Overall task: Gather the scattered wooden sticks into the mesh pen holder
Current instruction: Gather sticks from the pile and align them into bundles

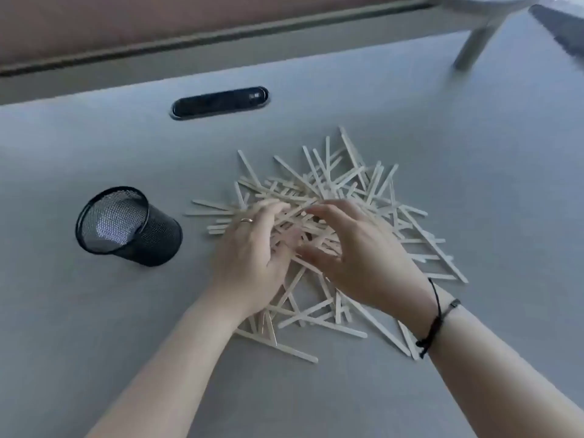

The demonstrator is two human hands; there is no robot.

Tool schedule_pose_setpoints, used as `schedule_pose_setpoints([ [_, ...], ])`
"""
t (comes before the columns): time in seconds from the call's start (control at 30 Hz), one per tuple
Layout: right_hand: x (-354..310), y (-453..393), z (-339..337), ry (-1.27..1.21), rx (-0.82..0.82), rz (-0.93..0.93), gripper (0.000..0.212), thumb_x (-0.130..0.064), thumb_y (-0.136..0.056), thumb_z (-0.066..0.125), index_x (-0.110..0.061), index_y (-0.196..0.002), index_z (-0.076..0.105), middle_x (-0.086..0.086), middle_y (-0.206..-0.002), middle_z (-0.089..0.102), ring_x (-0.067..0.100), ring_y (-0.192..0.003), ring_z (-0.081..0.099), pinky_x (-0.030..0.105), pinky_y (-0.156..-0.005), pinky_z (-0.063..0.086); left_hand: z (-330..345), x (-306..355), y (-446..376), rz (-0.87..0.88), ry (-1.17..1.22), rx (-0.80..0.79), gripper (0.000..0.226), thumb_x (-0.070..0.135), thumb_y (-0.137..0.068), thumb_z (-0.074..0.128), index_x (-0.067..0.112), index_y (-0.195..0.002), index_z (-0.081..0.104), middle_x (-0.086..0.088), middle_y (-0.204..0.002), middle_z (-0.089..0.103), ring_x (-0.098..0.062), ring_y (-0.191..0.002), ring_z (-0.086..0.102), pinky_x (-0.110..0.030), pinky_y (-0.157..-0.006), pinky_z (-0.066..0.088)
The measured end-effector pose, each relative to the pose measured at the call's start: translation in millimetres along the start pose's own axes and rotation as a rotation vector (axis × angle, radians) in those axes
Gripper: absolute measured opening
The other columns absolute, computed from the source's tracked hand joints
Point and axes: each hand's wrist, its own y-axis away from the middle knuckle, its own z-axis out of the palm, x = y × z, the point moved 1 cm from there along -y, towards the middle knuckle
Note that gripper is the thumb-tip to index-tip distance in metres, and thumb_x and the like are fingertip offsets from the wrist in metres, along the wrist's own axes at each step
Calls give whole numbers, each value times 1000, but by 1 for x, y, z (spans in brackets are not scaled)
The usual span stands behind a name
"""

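Several pale wooden sticks (341, 181) lie in a loose crisscross pile on the grey table (94, 327). A black mesh pen holder (126, 227) stands to the left of the pile, with no sticks visible inside it. My left hand (252, 257), with a ring on one finger, lies on the left part of the pile with its fingers curled among the sticks. My right hand (363, 257) hovers over the middle of the pile, palm down, fingers spread and bent, touching the sticks. Whether either hand grips any sticks is blurred. A black cord bracelet sits on my right wrist.
A dark oval cable slot (219, 102) is set into the table behind the pile. A grey lamp or stand leg (474, 42) rests at the back right, beside a dark object (562, 30) at the right edge. The table's far edge runs along the top.
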Motion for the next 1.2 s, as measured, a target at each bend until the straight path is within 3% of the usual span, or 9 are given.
schedule_pose_setpoints([
  [0.13, 24, 7, 29, 168, 120, -58, 76, -77, -81, 50, -30, -140, 47, 0, -148, 44, 21, -139, 37, 40, -118, 24, 18, -22, 23, 140, -112, 20, 56, 53, -101, 38, 14, -138, 54, -4, -148, 51, -22, -141, 42, -49, -114, 35],
  [0.3, 39, 16, 59, 293, 204, -160, 72, -73, -86, 46, -25, -141, 49, 3, -152, 43, 24, -147, 29, 50, -121, 18, 28, -40, 37, 289, -239, 50, 66, 58, -97, 40, 11, -141, 52, -9, -148, 52, -28, -139, 43, -51, -115, 33],
  [0.43, 37, 20, 61, 307, 280, -184, 63, -68, -87, 52, -28, -135, 54, -4, -142, 51, 21, -137, 40, 41, -119, 23, 30, -38, 39, 294, -240, 235, 50, 54, -99, 40, 21, -129, 61, 5, -127, 66, -20, -119, 57, -30, -92, 41],
  [0.67, 27, 34, 63, 358, 283, -217, 55, -60, -85, 59, -30, -131, 57, 0, -128, 57, 25, -128, 45, 39, -106, 34, 37, -32, 55, 341, -333, 452, 46, 58, -100, 35, 25, -106, 67, 1, -87, 73, -31, -84, 68, -31, -63, 41],
  [0.87, 29, 47, 67, 256, 354, -213, 48, -57, -81, 66, -29, -120, 65, -1, -121, 61, 23, -122, 50, 37, -104, 37, 28, -33, 77, 398, -194, 510, 49, 65, -95, 40, 27, -100, 69, 13, -70, 64, -25, -77, 68, -38, -68, 55],
  [0.97, 32, 47, 67, 228, 394, -229, 39, -51, -79, 68, -28, -110, 68, -2, -112, 63, 24, -115, 54, 37, -99, 40, 26, -31, 79, 425, -151, 124, 78, 88, -77, 40, 36, -134, 55, 13, -118, 61, -17, -114, 57, -46, -102, 45],
  [1.03, 33, 46, 69, 222, 406, -243, 37, -50, -77, 67, -28, -107, 68, -3, -107, 62, 24, -111, 55, 37, -98, 41, 26, -29, 82, 349, -218, -114, 107, 100, -56, 46, 51, -149, 25, 13, -157, 28, -15, -145, 30, -46, -120, 28],
  [1.13, 32, 46, 72, 215, 380, -261, 37, -49, -77, 67, -29, -107, 67, -5, -107, 60, 23, -111, 52, 37, -98, 41, 24, -30, 84, 349, -266, -165, 129, 94, -42, 65, 61, -148, -1, 21, -162, 0, -8, -151, 10, -31, -120, 14],
  [1.2, 29, 49, 74, 228, 330, -262, 41, -51, -78, 65, -31, -114, 65, -6, -113, 59, 21, -116, 47, 39, -100, 40, 24, -33, 85, 328, -252, -142, 128, 93, -46, 67, 63, -146, -6, 23, -161, -4, -11, -152, 9, -34, -122, 16],
])
